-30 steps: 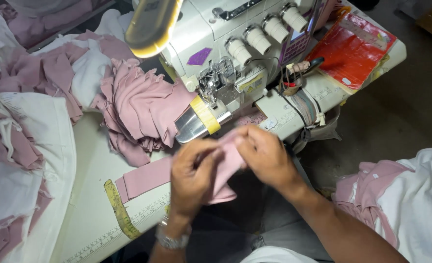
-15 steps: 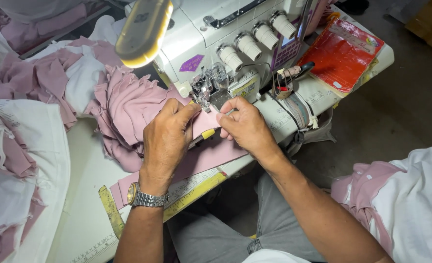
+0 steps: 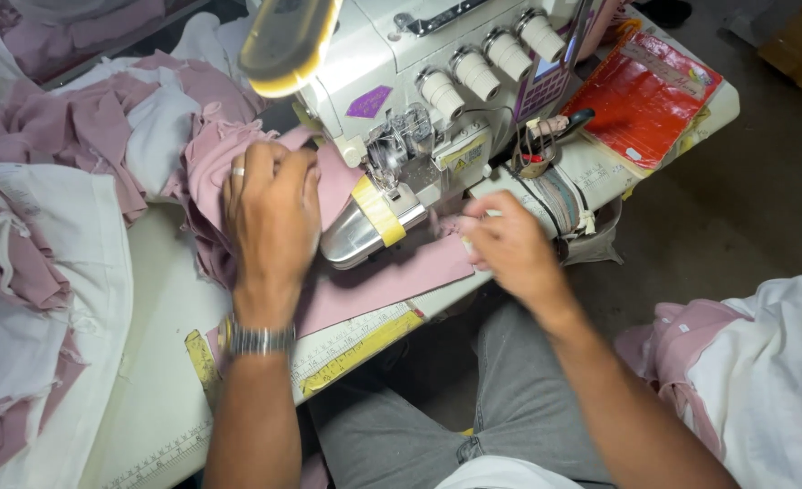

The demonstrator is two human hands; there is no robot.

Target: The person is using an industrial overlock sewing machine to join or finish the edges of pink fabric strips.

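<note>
Head view: my left hand (image 3: 272, 210) lies flat, fingers together, pressing the pink cloth (image 3: 392, 272) down beside the sewing machine (image 3: 437, 109); nothing is pinched in it. The cloth runs under the machine's metal foot, so that stretch is hidden. My right hand (image 3: 507, 246) is blurred at the cloth's near edge, fingers curled, and I cannot tell if it grips the cloth. The lamp (image 3: 288, 41) covers part of the machine's top. A pink and white pile (image 3: 66, 181) runs off the left edge. A red packet (image 3: 645, 95) lies on the table (image 3: 161, 371), right of the machine.
</note>
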